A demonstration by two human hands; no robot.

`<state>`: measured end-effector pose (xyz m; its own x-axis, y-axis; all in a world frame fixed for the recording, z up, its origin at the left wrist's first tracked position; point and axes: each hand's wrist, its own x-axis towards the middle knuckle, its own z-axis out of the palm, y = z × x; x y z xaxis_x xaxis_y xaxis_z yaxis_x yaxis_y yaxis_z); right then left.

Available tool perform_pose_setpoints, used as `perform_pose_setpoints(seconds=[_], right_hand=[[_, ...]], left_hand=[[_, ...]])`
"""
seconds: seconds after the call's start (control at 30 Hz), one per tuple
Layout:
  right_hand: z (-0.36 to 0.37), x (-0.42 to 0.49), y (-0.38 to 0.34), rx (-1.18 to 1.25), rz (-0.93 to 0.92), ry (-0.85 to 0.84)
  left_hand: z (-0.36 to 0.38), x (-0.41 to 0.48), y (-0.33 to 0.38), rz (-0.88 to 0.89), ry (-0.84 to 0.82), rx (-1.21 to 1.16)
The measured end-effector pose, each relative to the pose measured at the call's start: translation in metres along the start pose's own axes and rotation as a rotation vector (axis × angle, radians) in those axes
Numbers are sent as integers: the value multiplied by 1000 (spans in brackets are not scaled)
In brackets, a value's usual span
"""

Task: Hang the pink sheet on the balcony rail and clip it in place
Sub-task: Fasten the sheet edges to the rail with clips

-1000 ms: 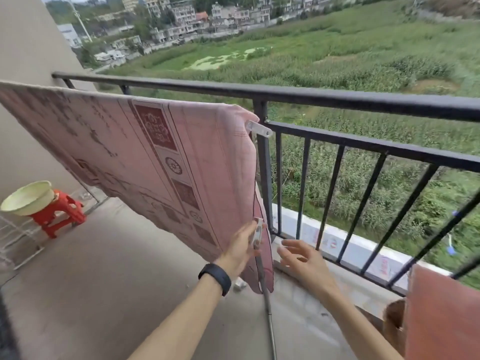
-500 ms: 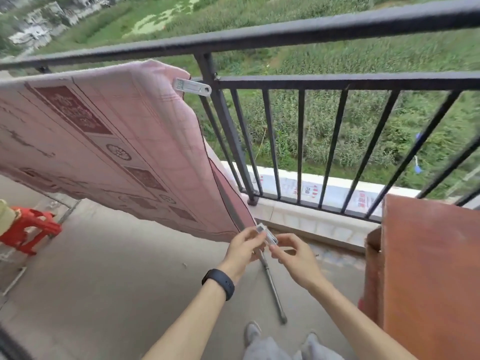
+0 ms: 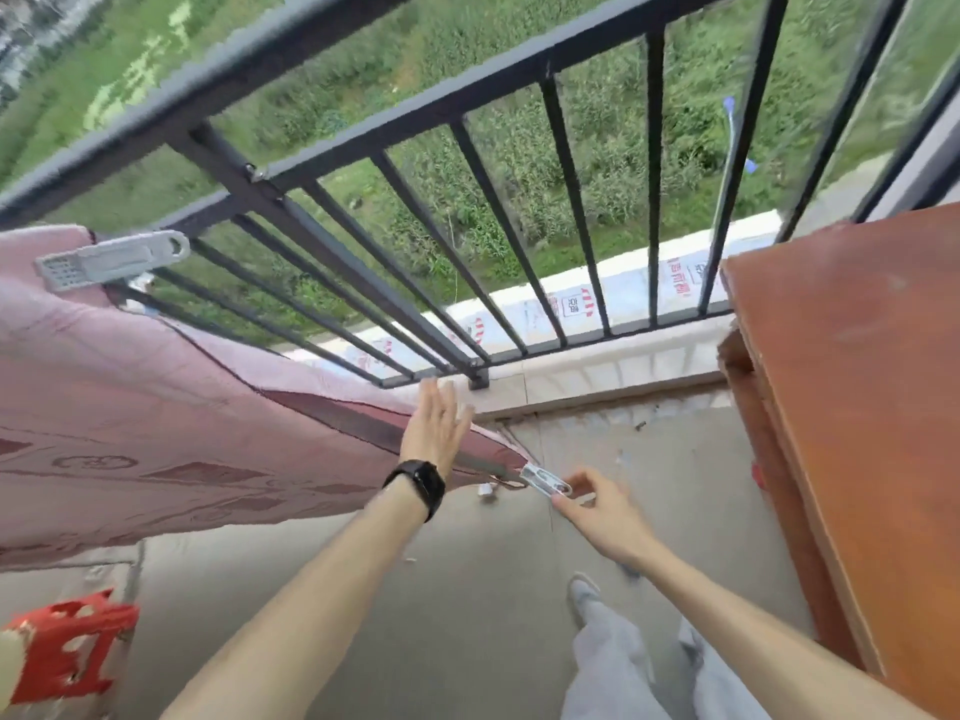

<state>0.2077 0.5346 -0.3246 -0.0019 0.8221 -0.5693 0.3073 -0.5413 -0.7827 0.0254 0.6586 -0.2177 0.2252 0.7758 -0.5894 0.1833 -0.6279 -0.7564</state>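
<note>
The pink patterned sheet [image 3: 130,407] hangs over the black balcony rail [image 3: 363,70] on the left. A grey clip [image 3: 111,259] pins its top edge at the rail. A second grey clip [image 3: 545,480] sits on the sheet's lower right corner. My right hand [image 3: 597,506] pinches the free end of that lower clip between thumb and fingers. My left hand [image 3: 436,423], with a black watch on the wrist, is lifted off the clip; its fingers are straight over the sheet's lower edge.
A brown wooden cabinet [image 3: 857,407] stands close on the right. At the bottom left there is a red plastic stool [image 3: 67,646]. My legs in grey trousers [image 3: 623,667] stand on the concrete floor below the hands. Beyond the rail lies a green field.
My left hand has let go of the lower clip and opened above the sheet's edge. My right hand stays at the clip. The view has tilted further down.
</note>
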Motion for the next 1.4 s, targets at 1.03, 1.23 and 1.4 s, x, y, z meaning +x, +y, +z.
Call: perform_pose_setpoints(seconds=[1.03,1.23,1.4], right_hand=[[147,182,54,-259,-91,-12],[147,199,70,-287,-150,38],[155,214,94,-191,-228,50]], left_hand=[[-20,82,17,390,-38,-225],[10,116,90,211,-114,-187],[34,129,124,257,-68,-151]])
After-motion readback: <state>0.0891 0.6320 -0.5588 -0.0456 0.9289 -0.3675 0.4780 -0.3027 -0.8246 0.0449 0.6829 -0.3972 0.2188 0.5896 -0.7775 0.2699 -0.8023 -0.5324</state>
